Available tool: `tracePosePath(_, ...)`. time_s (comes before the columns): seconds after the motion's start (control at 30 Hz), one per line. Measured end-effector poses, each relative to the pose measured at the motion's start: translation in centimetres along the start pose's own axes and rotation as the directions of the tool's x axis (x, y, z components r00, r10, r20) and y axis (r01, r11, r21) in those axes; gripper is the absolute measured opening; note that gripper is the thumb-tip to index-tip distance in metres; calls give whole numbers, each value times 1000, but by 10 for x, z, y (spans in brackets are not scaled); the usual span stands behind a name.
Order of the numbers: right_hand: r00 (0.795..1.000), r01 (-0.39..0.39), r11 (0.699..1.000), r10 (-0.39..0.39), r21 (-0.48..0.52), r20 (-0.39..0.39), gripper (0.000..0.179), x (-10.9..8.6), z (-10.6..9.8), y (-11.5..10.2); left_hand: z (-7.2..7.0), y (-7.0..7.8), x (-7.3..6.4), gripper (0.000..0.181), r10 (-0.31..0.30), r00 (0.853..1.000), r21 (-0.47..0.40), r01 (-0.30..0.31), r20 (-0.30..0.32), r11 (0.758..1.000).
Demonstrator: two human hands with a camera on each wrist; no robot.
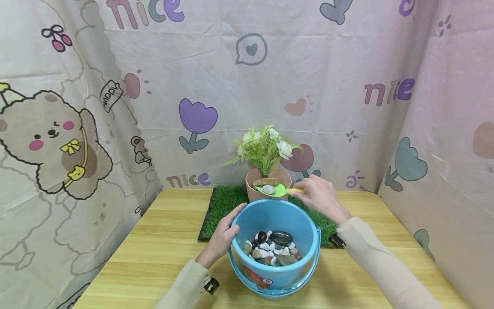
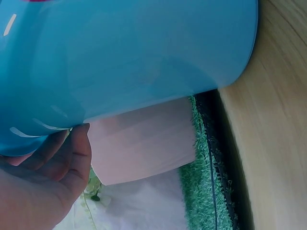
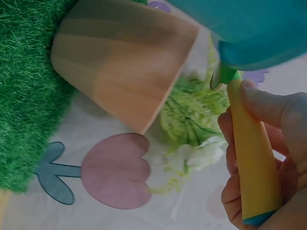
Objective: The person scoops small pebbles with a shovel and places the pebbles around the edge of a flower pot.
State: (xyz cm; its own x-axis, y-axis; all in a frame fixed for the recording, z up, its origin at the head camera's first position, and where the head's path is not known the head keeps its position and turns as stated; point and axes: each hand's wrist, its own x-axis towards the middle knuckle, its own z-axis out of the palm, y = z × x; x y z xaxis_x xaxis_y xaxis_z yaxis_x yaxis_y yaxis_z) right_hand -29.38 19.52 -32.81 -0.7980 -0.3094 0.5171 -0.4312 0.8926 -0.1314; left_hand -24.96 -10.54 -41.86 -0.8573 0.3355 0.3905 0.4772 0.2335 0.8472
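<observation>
My right hand [image 1: 321, 195] grips the yellow handle of a small trowel [image 3: 254, 153] above the far rim of a blue bucket [image 1: 278, 214]. On its green blade lies a whitish stone [image 1: 268, 189], in front of the pinkish flowerpot's opening. My left hand [image 1: 221, 238] holds the bucket's left rim, with its fingers [image 2: 79, 158] against the outer wall. Inside the bucket are several pebbles [image 1: 264, 246], white, brown and dark, with a larger black stone [image 1: 281, 237] among them. The right wrist view shows little of the blade, behind the bucket rim.
The flowerpot [image 1: 256, 196], holding white flowers and greenery [image 1: 264, 150], stands behind the bucket on a green turf mat [image 1: 227, 197]. Under them is a wooden table [image 1: 166, 236]. A printed cloth [image 1: 247, 86] hangs behind and at both sides.
</observation>
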Motion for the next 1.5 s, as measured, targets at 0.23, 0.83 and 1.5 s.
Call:
tracePosePath(0.23,995,-93,996,93,-1,48,23,5,16,8,1,-3,0,72,0,1000,-12,1,21,1000)
tracePosePath(0.83,985,-142,988,135,59,107,32,7,20,24,1,-2,1,72,2,1000,6,-2,2,1000)
tracePosePath(1.5,972,-176,973,147,151,185,28,12,15,26,1,-4,2,71,-7,1000,8,7,-8,1000)
